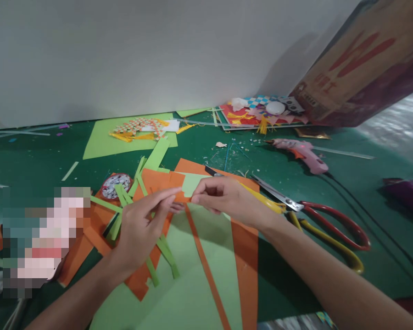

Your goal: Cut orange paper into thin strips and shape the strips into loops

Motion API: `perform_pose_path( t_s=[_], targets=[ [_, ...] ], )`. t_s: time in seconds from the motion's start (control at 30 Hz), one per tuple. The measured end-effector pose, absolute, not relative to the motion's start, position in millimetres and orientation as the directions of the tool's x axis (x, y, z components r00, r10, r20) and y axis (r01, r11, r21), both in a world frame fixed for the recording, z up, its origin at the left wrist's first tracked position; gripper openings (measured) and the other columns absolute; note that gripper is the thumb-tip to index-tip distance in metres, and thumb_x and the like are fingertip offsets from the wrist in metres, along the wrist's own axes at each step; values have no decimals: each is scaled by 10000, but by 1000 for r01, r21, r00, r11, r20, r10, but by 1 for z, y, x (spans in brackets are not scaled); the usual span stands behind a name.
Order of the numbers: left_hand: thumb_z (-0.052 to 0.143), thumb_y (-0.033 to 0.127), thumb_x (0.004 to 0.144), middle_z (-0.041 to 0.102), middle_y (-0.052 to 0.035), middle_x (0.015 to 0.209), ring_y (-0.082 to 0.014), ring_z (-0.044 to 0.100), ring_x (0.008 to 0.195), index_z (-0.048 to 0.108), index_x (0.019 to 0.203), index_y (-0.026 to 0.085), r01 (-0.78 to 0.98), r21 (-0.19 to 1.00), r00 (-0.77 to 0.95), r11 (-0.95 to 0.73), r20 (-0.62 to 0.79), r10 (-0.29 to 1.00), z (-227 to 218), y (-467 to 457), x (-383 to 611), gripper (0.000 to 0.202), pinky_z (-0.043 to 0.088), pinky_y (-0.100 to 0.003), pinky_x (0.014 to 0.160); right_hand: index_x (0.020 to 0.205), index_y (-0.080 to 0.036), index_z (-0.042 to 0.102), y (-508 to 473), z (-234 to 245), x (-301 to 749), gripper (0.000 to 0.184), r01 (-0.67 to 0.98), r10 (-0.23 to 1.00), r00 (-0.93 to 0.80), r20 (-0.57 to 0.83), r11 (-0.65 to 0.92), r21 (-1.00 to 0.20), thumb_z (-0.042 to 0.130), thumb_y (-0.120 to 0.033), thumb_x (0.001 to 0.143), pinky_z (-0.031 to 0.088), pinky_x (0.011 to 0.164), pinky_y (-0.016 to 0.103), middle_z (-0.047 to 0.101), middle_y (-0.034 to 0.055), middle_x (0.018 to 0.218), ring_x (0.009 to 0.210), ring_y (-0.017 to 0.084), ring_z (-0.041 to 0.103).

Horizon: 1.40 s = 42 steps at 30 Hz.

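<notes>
My left hand (142, 224) and my right hand (223, 199) meet above a light green paper sheet (199, 256). A small orange paper strip (183, 197) spans the gap between their fingertips, with both hands pinched on it. Below them a long narrow orange strip (206, 266) runs down across the green sheet; whether it joins the held piece I cannot tell. Orange paper (246, 256) lies under the green sheet. Beside and beneath my left hand are several cut green strips (167, 252) and orange pieces (141, 279).
Red-handled scissors (296, 206) and a yellow-handled pair (340, 245) lie to the right. Behind them rests a pink glue gun (303, 153) with its cord. A woven paper piece (139, 129), a round tape roll (116, 185) and a brown bag (358, 64) stand around the green tabletop (199, 142).
</notes>
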<state>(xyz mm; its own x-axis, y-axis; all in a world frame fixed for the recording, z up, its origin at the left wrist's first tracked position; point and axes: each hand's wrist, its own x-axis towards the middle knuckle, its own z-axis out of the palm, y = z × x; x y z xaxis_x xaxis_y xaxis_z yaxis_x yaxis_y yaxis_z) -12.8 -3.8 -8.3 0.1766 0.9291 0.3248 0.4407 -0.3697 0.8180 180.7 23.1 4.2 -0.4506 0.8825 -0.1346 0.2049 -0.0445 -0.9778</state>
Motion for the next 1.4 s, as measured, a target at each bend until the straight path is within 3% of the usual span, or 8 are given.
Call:
perform_pose_path(
  t_s=[0.8,0.97,1.4],
  targets=[
    [572,271,864,735,12,731,-135,715,684,677,918,194,356,900,13,-253,266,964,-7,1,-13,141,599,-217,680,598,-153,546,30,1,192,290,267,940,-316,-131,-45,-963,631,-378,760,273,450,213,456,-56,471,440,52,383],
    [580,284,859,735,6,756,-144,714,701,677,925,195,341,907,-5,-247,264,964,-9,2,-13,148,598,-229,683,510,-162,483,30,5,188,374,302,954,-263,-145,-62,-951,623,-407,755,287,448,210,449,-52,427,414,48,379],
    [579,290,857,730,7,731,-139,711,669,679,907,198,352,907,-34,-231,259,965,-8,2,-12,145,600,-229,662,548,-156,555,29,2,189,378,316,945,-282,-166,-71,-946,601,-455,774,265,403,197,448,-49,371,357,49,361]
  ],
)
